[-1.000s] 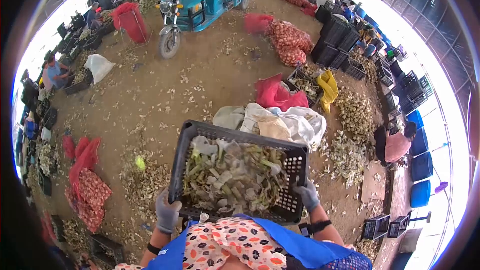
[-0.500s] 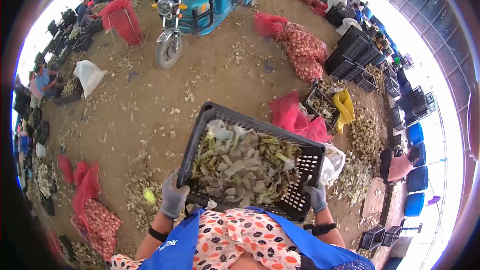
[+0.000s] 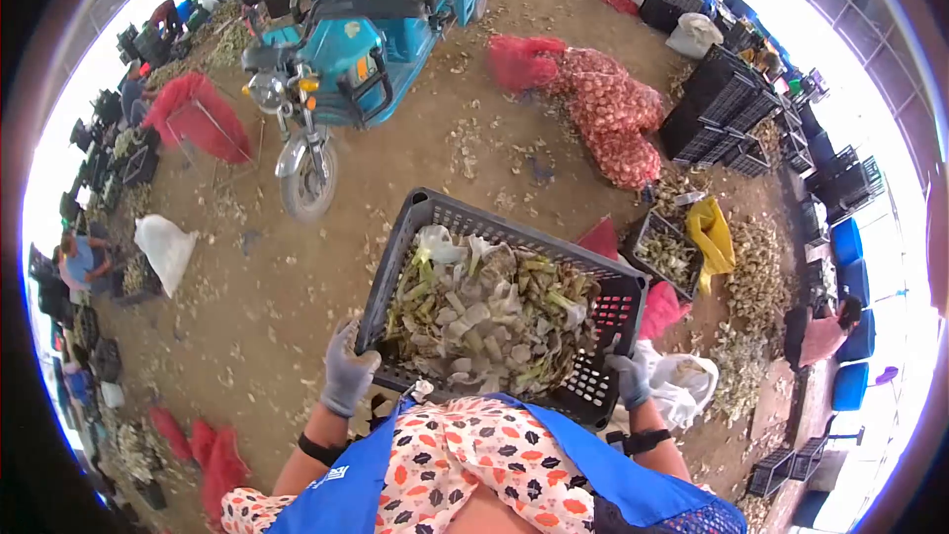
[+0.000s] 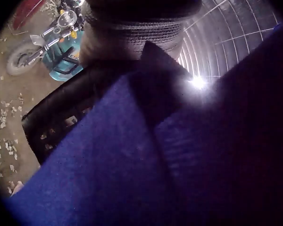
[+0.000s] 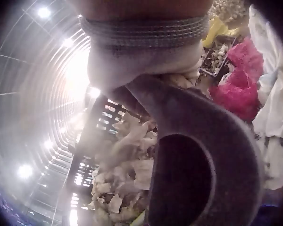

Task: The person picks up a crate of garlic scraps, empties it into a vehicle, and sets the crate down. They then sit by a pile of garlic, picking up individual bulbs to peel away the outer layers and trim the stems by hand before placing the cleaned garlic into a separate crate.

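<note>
As your left hand (image 3: 351, 373) and right hand (image 3: 631, 379) grip the black crate (image 3: 534, 240) of plant scraps (image 3: 484, 316) before you, its rim partly hides red netting (image 3: 664, 309). Ahead are a blue three-wheeler (image 3: 356, 64) and filled net sacks (image 3: 613, 114); white sacking (image 3: 684, 381) lies to your right.

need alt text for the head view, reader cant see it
A person's gloved left hand and right hand hold a black crate of plant scraps above a littered dirt floor. Beyond stands a teal cargo tricycle, with full red net sacks lying right of it in the picture.
</note>
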The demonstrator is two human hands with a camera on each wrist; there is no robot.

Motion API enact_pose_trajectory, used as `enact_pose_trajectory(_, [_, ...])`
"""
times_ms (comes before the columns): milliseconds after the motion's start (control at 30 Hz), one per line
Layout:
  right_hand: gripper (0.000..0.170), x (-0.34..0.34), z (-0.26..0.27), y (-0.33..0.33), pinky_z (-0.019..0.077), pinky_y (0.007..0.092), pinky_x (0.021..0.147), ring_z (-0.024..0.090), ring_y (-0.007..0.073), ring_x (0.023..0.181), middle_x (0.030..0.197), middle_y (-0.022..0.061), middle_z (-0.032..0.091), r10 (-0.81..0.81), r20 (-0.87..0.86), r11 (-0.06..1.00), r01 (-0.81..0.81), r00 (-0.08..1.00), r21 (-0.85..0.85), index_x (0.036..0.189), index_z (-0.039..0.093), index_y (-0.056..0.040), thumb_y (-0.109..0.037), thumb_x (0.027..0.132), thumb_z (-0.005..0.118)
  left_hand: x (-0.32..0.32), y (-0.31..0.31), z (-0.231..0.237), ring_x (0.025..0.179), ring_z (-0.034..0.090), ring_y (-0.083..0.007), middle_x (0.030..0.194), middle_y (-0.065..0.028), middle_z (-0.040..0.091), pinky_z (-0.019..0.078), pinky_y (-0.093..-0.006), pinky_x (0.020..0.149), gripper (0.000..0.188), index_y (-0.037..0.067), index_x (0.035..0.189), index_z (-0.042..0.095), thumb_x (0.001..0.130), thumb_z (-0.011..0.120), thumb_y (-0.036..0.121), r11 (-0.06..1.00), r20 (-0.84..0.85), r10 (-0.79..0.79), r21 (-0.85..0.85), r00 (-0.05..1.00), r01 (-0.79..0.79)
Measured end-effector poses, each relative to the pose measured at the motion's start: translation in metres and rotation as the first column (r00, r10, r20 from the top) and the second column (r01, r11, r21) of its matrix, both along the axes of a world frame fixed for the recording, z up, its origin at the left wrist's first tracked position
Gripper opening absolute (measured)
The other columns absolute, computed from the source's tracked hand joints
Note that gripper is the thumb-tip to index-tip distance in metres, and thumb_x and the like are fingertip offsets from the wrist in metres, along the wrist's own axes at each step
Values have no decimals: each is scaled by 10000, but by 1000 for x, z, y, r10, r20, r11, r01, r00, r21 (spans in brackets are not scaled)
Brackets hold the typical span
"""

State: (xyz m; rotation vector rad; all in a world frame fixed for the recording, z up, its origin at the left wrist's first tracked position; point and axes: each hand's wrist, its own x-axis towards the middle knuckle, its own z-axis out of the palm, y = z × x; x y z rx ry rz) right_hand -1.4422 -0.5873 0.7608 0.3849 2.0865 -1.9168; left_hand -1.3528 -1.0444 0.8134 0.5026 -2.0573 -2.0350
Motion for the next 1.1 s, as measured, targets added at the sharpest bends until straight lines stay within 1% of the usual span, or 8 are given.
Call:
enact_pose_trajectory(333, [152, -252, 14, -54, 449, 248, 590, 547, 122, 609, 717, 11, 594, -53, -24, 998, 52, 998, -31, 851, 601, -22, -44, 701, 591, -259, -54, 6, 1058, 511, -139, 1059, -45, 525, 388, -226, 893, 548, -54, 1158, 538, 614, 490, -92, 997, 31, -57, 56, 998, 55])
enact_pose_trajectory(400, [160, -305, 19, -66, 455, 255, 612, 555, 124, 645, 749, 15, 592, -36, -17, 999, 36, 999, 4, 856, 596, -32, -37, 696, 586, -328, -68, 2, 1037, 515, -147, 1049, -43, 527, 382, -231, 897, 542, -58, 1151, 544, 613, 491, -86, 993, 5, -108, -48, 994, 108])
enact_pose_trajectory(533, [162, -384, 30, -85, 449, 250, 613, 553, 129, 663, 776, 21, 594, -167, -4, 986, 167, 986, 32, 852, 597, -30, -39, 692, 576, -468, -94, -8, 1022, 520, -156, 1046, -62, 532, 380, -226, 893, 538, -46, 1152, 563, 619, 488, -73, 989, -61, -142, 38, 988, 144])
enact_pose_trajectory(633, [174, -426, 40, -86, 447, 249, 613, 553, 135, 665, 787, 28, 599, -261, -35, 965, 262, 965, 29, 860, 603, -25, -47, 691, 567, -557, -103, 28, 971, 516, -166, 1004, -81, 513, 383, -231, 873, 532, -32, 1154, 564, 626, 498, -53, 926, 11, -350, -146, 937, 348])
enact_pose_trajectory(733, [240, -477, 53, -101, 454, 253, 636, 553, 138, 698, 817, 19, 599, -340, -16, 940, 340, 940, -7, 915, 595, -15, -52, 683, 546, -641, -106, 25, 953, 505, -176, 980, -76, 501, 378, -234, 876, 538, -37, 1163, 559, 629, 500, -43, 941, 4, -340, 7, 941, 340])
enact_pose_trajectory(833, [259, -528, 35, -87, 457, 254, 640, 550, 132, 703, 819, 16, 597, -389, 0, 921, 389, 921, 5, 936, 595, -17, -46, 685, 542, -714, -103, 16, 980, 497, -178, 1012, -84, 491, 372, -238, 895, 561, -41, 1196, 541, 637, 501, -53, 911, -3, -405, -82, 914, 404])
enact_pose_trajectory(1033, [220, -712, 1, -75, 450, 246, 613, 553, 122, 706, 816, 15, 608, -365, -43, 931, 365, 930, -2, 895, 618, -30, -31, 684, 556, -896, -88, 1, 982, 493, -172, 1020, -85, 477, 366, -237, 905, 593, -44, 1231, 520, 638, 508, -63, 899, -72, -427, -138, 902, 415])
enact_pose_trajectory(1100, [241, -795, 5, -71, 443, 235, 598, 546, 123, 656, 795, 17, 606, -371, -138, 928, 371, 919, -23, 900, 615, -31, -19, 669, 548, -955, -84, 5, 1026, 496, -180, 1062, -92, 500, 353, -255, 948, 611, -38, 1236, 522, 626, 542, -56, 892, 32, -411, -190, 911, 410])
